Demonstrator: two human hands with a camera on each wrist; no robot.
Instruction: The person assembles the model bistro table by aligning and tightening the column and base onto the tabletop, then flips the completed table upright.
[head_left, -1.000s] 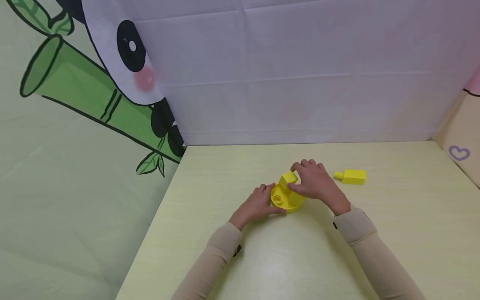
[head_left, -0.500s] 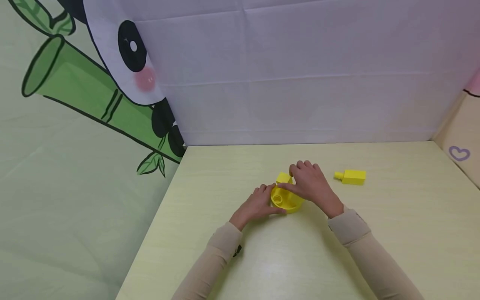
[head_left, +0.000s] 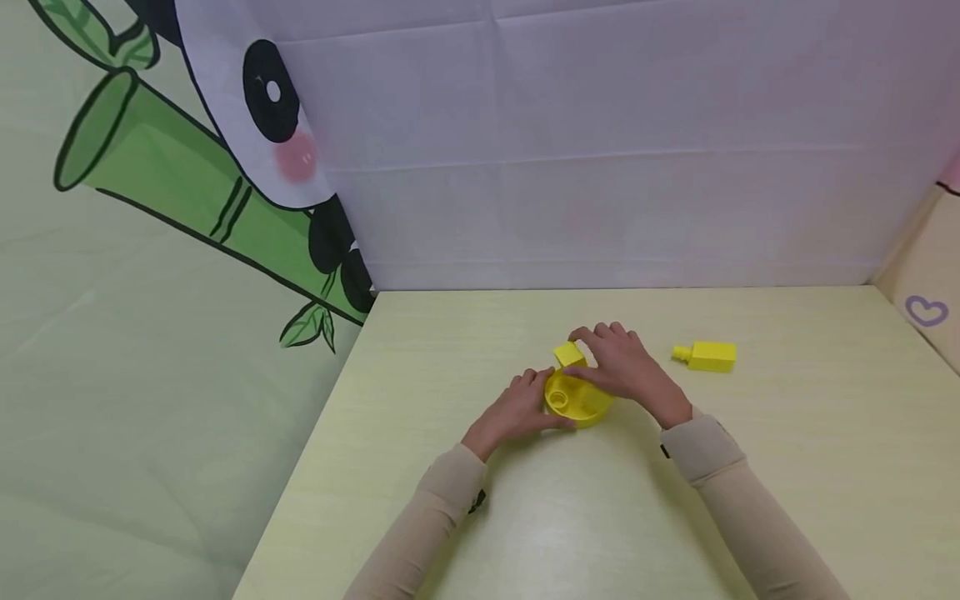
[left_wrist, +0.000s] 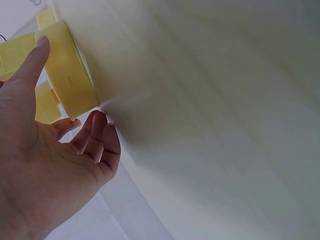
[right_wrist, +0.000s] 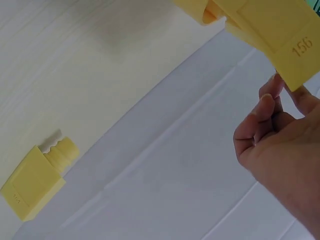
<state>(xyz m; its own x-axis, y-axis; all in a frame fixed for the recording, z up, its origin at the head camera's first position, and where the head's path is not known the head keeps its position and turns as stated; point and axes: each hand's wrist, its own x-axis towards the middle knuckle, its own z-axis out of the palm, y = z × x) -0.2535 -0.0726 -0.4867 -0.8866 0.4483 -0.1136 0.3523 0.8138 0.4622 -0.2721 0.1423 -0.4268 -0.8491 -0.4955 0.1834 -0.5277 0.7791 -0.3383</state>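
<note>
My left hand [head_left: 517, 410] grips the side of a round yellow base [head_left: 558, 410] on the table, thumb on one side and fingers on the other. The base has a raised threaded ring inside; its side, marked 146, shows in the left wrist view. My right hand [head_left: 626, 367] pinches a yellow block [head_left: 570, 355] above the back of the base. That block [right_wrist: 280, 35] carries the number 156 in the right wrist view. Its join with the base is hidden by my right hand. Another yellow piece [left_wrist: 47, 103] stands out from the base in the left wrist view.
A loose yellow block [head_left: 711, 357] with a threaded stem lies on its side, right of my right hand. Behind the pale table [head_left: 450, 350] hangs a white cloth [head_left: 600, 167]; a green printed cloth [head_left: 150, 400] hangs at the left.
My right hand has shifted a little left, and the block in its fingers has turned. My left hand keeps its grip on the base. The loose block stays put.
</note>
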